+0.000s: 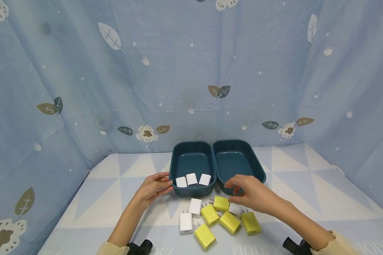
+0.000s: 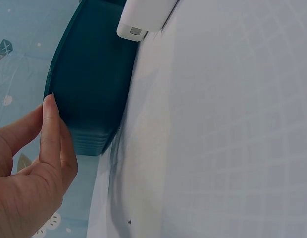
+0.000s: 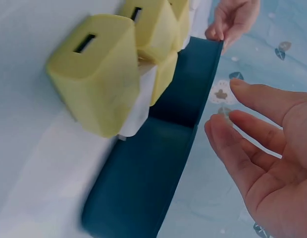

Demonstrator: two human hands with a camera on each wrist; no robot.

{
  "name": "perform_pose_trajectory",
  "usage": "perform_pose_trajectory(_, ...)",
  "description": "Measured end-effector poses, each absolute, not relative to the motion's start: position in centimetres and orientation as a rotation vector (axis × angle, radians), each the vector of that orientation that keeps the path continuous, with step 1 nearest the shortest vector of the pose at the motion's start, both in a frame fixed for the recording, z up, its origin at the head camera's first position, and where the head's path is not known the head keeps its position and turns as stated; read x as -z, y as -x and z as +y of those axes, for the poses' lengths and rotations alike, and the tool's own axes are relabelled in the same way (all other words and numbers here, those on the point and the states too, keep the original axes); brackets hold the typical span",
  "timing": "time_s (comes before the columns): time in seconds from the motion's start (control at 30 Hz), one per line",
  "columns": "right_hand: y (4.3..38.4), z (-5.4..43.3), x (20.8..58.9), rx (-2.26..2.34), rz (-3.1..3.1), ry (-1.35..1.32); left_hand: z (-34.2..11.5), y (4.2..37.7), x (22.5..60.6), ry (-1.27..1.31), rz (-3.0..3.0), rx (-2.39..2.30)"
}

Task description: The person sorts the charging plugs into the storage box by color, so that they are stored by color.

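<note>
Two dark teal bins stand side by side. At the left bin [image 1: 193,192], my left hand [image 1: 153,187] pinches the rim by its left side, thumb and fingertips meeting at the edge in the left wrist view. Three white USB chargers [image 1: 192,179] lie inside it along the near wall. My right hand [image 1: 252,194] hovers at the near side of the right bin [image 1: 237,161], fingers loosely bent and apart, holding nothing in the right wrist view. Below that hand are several yellow USB chargers [image 1: 230,222] and a partly hidden white charger [image 1: 234,209].
Two more white chargers [image 1: 186,223] lie at the left of the yellow group, prongs mostly pointing away. A patterned cloth [image 1: 115,202] covers the table. Behind the bins hangs a blue curtain [image 1: 191,71] with leaf prints.
</note>
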State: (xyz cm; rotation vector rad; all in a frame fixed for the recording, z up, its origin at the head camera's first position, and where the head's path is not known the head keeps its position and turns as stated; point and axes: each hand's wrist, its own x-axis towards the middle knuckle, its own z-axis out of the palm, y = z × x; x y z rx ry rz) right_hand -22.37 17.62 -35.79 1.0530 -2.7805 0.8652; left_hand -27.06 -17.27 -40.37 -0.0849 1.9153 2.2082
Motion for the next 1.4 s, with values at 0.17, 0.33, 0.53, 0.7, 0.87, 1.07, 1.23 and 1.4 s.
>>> perform_pose_trajectory(0.17,21.8,18.3,36.4,-0.913,-2.850,-1.044,-17.2,27.1,40.3,0.089,1.915,-2.207)
perform_pose_trajectory(0.33,21.5,18.8,37.3,-0.904,-2.915,-1.025,-17.2,27.0,40.3,0.103,1.919,-2.205)
perform_pose_trajectory(0.53,21.2,19.1,38.4,-0.807,-2.975,-0.968,-17.1,27.1,40.3,0.113,1.921,-2.205)
perform_pose_trajectory(0.7,21.0,19.1,39.1,-0.759,-3.025,-0.890,-17.1,27.2,40.4,0.100,1.914,-2.210)
perform_pose_trajectory(0.87,21.0,18.9,39.7,-0.704,-3.023,-0.840,-17.1,27.2,40.4,0.106,1.918,-2.210)
perform_pose_trajectory(1.07,20.9,18.6,40.2,-0.666,-2.989,-0.824,-17.1,27.2,40.4,0.106,1.916,-2.213)
perform_pose_trajectory(1.23,20.8,18.2,40.3,-0.625,-3.008,-0.768,-17.1,27.2,40.4,0.100,1.919,-2.204)
perform_pose_trajectory(1.4,20.8,18.0,40.4,-0.597,-3.008,-0.738,-17.2,27.2,40.4,0.098,1.917,-2.202)
